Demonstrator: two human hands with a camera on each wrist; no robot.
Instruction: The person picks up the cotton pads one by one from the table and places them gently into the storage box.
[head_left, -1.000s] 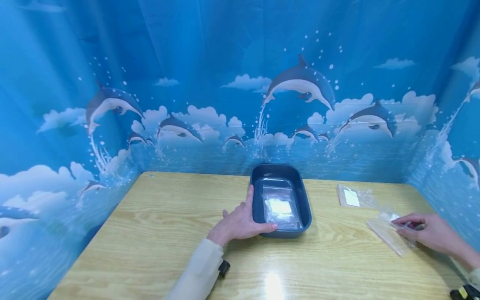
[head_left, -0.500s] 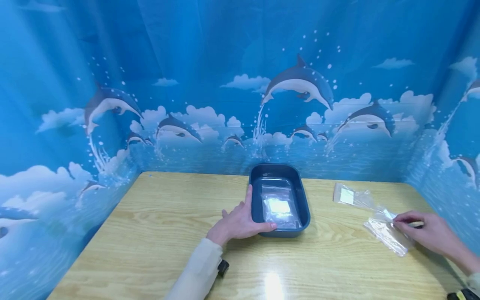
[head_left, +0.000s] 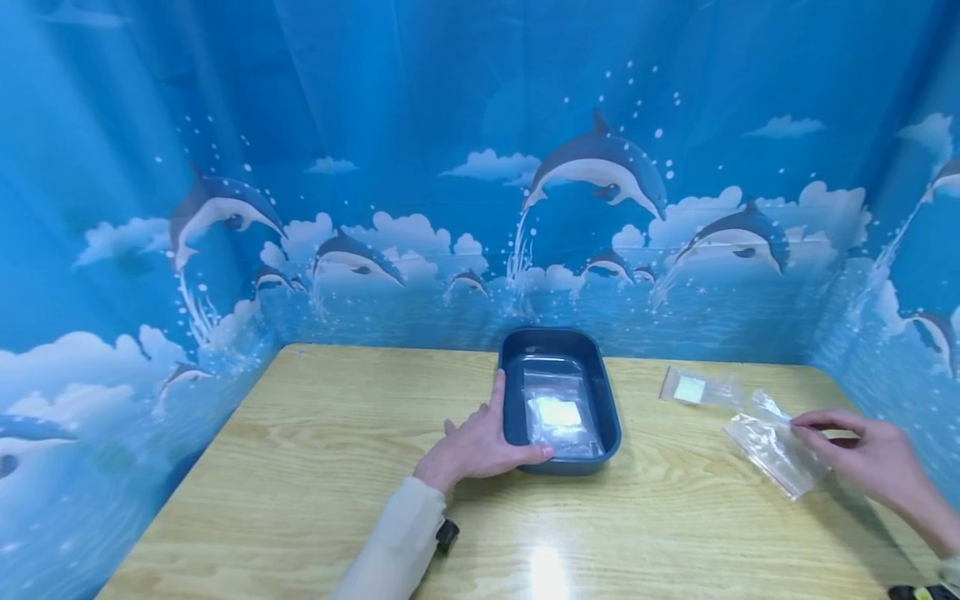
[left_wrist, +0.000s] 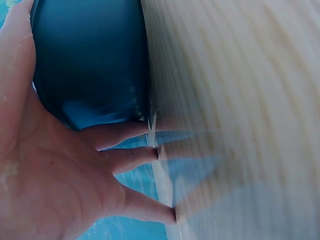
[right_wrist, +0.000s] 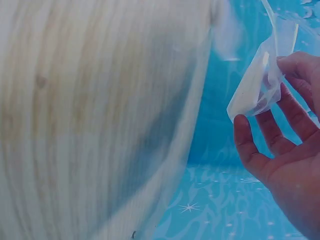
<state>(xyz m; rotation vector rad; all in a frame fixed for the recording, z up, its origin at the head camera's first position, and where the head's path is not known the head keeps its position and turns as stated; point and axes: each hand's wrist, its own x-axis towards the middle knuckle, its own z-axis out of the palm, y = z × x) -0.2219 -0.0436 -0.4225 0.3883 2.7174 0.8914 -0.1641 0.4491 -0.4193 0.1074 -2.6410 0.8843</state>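
My left hand point(head_left: 480, 442) rests against the left side of a dark blue plastic bin point(head_left: 570, 468), its thumb on the near rim. In the left wrist view its fingers are straight and spread, with fingertips touching the table. Inside the bin lie clear zip bags point(head_left: 561, 412); glare hides how many. On the right, my right hand point(head_left: 877, 458) pinches a clear zip bag point(right_wrist: 255, 87) between thumb and index finger, the other fingers apart in the right wrist view. Beyond it another clear zip bag point(head_left: 693, 389) with a white patch lies on the table.
The wood-grain table point(head_left: 360, 433) reaches back to a blue dolphin-print curtain point(head_left: 420, 250), which also stands along the left and right sides. A bright reflection shows near the table's front.
My right hand has lifted the pinched bag slightly off the table. The bag behind has shifted a little left and now lies apart from it. The left hand and bin stay put.
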